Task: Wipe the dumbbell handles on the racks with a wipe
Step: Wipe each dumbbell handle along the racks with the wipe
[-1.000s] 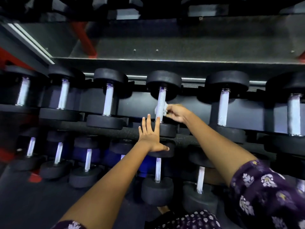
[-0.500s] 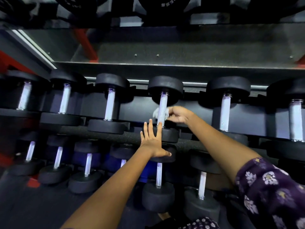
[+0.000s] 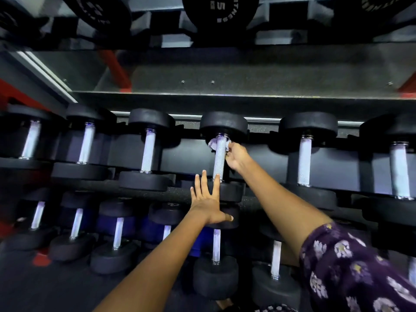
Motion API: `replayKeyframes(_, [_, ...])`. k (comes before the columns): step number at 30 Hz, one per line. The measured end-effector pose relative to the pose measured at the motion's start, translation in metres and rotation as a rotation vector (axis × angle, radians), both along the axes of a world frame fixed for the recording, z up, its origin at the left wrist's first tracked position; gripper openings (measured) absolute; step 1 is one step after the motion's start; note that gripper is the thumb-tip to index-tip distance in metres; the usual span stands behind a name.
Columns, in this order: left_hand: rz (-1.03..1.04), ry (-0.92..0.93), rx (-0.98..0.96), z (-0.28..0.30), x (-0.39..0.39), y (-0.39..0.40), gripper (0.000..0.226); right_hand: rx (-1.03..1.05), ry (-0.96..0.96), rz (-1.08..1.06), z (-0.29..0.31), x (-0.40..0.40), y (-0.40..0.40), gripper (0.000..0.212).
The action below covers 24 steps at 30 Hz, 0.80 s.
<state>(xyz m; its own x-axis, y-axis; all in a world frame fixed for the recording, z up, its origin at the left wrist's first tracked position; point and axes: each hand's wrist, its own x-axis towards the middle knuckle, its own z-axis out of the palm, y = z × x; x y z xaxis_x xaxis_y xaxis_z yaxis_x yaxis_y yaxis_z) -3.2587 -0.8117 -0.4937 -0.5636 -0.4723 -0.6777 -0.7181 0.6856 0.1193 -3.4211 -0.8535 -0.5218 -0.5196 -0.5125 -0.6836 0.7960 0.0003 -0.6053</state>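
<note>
Weight plate (image 3: 219, 13) marked "5", right hand (image 3: 236, 157) gripping wipe (image 3: 212, 144)

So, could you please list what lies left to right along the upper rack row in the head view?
Three untouched dumbbell handles → handle being wiped → wipe in right hand → two more handles.

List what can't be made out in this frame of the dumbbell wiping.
- Wipe: head view, mostly hidden behind the handle and the right hand; its size is unclear.
- Right hand's fingers: curled behind the handle, out of sight.
- Top plate: lettering cut off by the frame edge.
- Far-right dumbbell: cropped by the right edge.
- Left hand: contact with the dumbbell head unclear.
</note>
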Motion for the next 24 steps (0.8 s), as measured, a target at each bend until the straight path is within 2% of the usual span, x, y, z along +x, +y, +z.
replayKeyframes(2, [-0.006,0.001,0.004,0.001,0.001,0.000,0.126,0.035,0.092,-0.029,-0.008,0.007,0.005,0.027])
replayKeyframes(5, [-0.010,0.011,0.005,0.001,0.001,-0.001,0.125,0.104,0.234,-0.045,-0.015,0.010,-0.003,0.015])
replayKeyframes(9, [0.005,0.017,0.010,0.001,0.001,0.000,0.125,0.114,0.158,-0.006,-0.007,0.006,-0.013,0.027])
replayKeyframes(13, [-0.004,0.020,0.018,0.002,0.001,-0.001,0.124,0.170,0.335,0.051,-0.016,0.004,-0.008,0.037])
replayKeyframes(18, [-0.003,0.010,0.017,0.003,0.001,-0.001,0.123,0.144,0.281,0.084,-0.019,-0.004,-0.016,0.024])
replayKeyframes(20, [-0.007,0.011,0.010,0.002,0.001,0.000,0.122,0.225,0.358,0.048,-0.014,0.002,-0.010,0.022])
replayKeyframes(22, [-0.008,0.008,0.005,0.002,0.001,-0.001,0.123,0.343,0.517,-0.034,-0.010,0.009,-0.004,0.010])
replayKeyframes(24, [-0.010,0.003,-0.004,0.001,0.001,-0.002,0.123,0.404,0.668,-0.068,0.001,0.014,-0.005,0.011])
